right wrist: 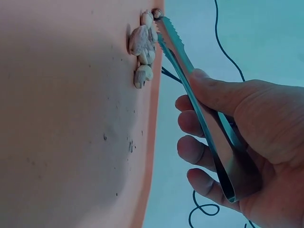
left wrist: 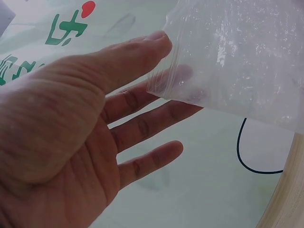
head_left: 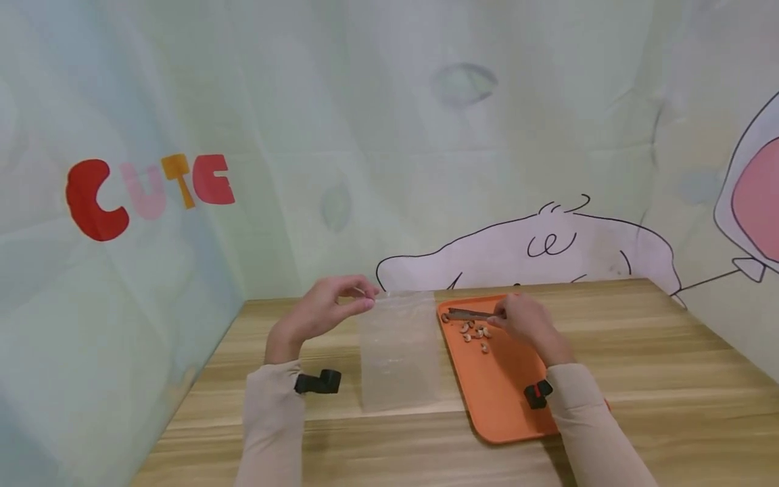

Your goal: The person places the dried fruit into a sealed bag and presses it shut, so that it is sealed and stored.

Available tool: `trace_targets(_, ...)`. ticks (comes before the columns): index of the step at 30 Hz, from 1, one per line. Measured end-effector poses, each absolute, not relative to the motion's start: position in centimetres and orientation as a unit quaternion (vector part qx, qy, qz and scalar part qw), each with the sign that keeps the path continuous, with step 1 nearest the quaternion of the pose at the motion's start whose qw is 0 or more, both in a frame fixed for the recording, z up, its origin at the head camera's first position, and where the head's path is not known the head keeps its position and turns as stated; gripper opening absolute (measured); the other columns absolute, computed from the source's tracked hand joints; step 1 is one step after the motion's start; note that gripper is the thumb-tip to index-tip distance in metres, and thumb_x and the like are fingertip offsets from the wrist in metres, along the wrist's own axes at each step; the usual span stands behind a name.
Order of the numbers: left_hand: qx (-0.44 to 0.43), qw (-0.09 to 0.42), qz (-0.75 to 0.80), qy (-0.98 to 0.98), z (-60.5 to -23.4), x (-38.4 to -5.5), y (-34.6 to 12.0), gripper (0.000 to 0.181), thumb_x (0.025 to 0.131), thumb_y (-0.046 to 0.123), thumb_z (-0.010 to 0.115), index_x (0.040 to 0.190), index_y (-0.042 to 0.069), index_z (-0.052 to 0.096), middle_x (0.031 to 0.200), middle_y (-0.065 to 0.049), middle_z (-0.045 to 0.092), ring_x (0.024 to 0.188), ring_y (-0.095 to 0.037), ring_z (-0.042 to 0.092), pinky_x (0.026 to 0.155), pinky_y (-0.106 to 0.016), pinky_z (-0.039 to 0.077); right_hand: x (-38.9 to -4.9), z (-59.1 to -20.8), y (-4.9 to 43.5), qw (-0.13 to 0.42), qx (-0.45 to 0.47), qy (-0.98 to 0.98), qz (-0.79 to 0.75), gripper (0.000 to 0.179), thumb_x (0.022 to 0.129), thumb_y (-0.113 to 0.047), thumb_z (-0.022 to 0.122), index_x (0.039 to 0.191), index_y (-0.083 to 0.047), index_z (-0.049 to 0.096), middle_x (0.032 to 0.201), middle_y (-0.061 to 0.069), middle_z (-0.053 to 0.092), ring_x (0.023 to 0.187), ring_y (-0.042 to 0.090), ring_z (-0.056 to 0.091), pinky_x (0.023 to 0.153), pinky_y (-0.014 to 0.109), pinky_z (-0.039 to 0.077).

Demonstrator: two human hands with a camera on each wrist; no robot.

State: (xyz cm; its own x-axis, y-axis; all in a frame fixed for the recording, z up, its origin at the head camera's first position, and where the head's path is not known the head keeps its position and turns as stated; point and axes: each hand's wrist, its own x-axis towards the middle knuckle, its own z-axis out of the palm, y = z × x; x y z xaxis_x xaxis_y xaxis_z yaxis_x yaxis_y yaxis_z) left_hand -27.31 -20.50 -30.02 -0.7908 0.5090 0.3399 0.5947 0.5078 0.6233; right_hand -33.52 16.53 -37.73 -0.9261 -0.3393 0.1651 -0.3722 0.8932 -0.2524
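My left hand (head_left: 328, 308) pinches the top corner of a clear zip bag (head_left: 399, 358) between thumb and fingers. In the left wrist view the bag (left wrist: 237, 61) spreads to the right of the thumb tip, with fingertips showing through it from behind. My right hand (head_left: 525, 321) grips metal tongs (head_left: 470, 314), their toothed tips pointing left over the far end of an orange tray (head_left: 505, 406). Several curved, brown-and-pale cashews (head_left: 479, 332) lie in that part of the tray. In the right wrist view the tong tips (right wrist: 166, 31) are right beside a small nut (right wrist: 157, 13).
Tray and bag are side by side on a wood-grain table (head_left: 651, 379), the bag to the left. Dark crumbs (right wrist: 131, 145) dot the tray floor. A printed cloth backdrop (head_left: 365, 135) rises behind the table's far edge. Each wrist wears a small black camera (head_left: 319, 382).
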Motion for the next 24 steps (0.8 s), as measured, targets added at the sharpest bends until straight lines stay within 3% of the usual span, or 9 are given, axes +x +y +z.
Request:
trace_targets(12, -0.316, 0.053, -0.388, -0.864, -30.0, -27.3, -20.6, 0.004, 0.098, 0.014, 0.067, 0.101, 0.012, 0.067, 0.109, 0.001, 0.068, 0.107, -0.020, 0.065, 0.096, -0.046, 0.048, -33.5, -37.3, 17.2, 0.032, 0.194, -0.964, 0.178, 0.020, 0.097, -0.023, 0.068, 0.092, -0.005, 0.076, 0.073, 0.003, 0.065, 0.058, 0.014, 0.048, 0.054, 0.030, 0.038)
trace_targets(24, -0.328, 0.052, -0.385, -0.861, -30.0, -27.2, -20.6, 0.007, 0.098, 0.015, 0.066, 0.103, 0.010, 0.068, 0.110, -0.002, 0.068, 0.107, -0.024, 0.064, 0.096, -0.048, 0.049, -33.6, -37.5, 18.1, 0.030, 0.186, -0.962, 0.200, 0.017, 0.096, -0.022, 0.070, 0.093, -0.007, 0.075, 0.079, 0.002, 0.068, 0.064, 0.015, 0.054, 0.057, 0.033, 0.043)
